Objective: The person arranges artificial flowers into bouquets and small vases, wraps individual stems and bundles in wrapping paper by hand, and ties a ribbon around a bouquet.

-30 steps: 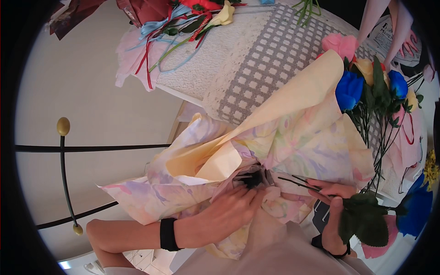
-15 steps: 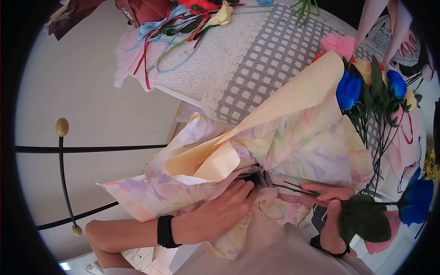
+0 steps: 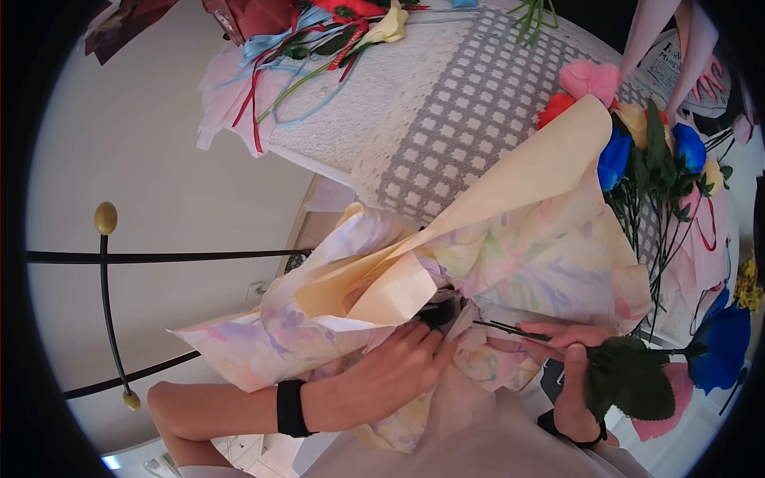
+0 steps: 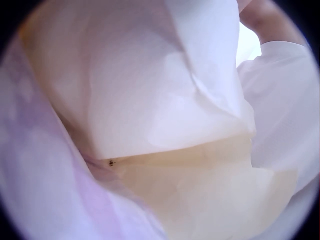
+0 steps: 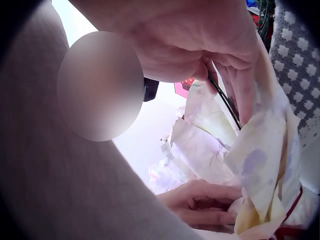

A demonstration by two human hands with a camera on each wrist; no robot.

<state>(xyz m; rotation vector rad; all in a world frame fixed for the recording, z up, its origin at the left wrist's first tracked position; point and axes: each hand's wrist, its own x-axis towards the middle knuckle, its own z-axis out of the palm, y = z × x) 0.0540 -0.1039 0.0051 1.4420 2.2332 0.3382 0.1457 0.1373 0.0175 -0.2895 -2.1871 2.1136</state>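
Pastel floral wrapping paper (image 3: 550,247) is gathered into a bundle before the person's body, with a dark opening at its middle. My left hand (image 3: 390,370), banded in black at the wrist, grips the gathered paper beside that opening; its fingertips are partly hidden there. In the right wrist view, its fingers curl against the folds. My right hand (image 3: 578,354) pinches dark stems (image 3: 510,328) whose ends point at the opening. Those stems lead to a large green leaf (image 3: 637,378) and a blue rose (image 3: 721,346), with a pink flower (image 3: 677,398) behind. Paper (image 4: 150,100) fills most of the left wrist view.
Artificial flowers (image 3: 613,159) in blue, pink and cream lie on the patterned cloth (image 3: 446,119) at right. Ribbons (image 3: 259,103) and a calla lily (image 3: 388,25) are at the table's far left. Another person's hand (image 3: 707,78) shows at upper right. A black rail (image 3: 175,258) is at left.
The stem ends have shifted slightly left and down toward the opening. The tall cream paper flap has swung a little right, and the left part of the wrapping has shifted slightly.
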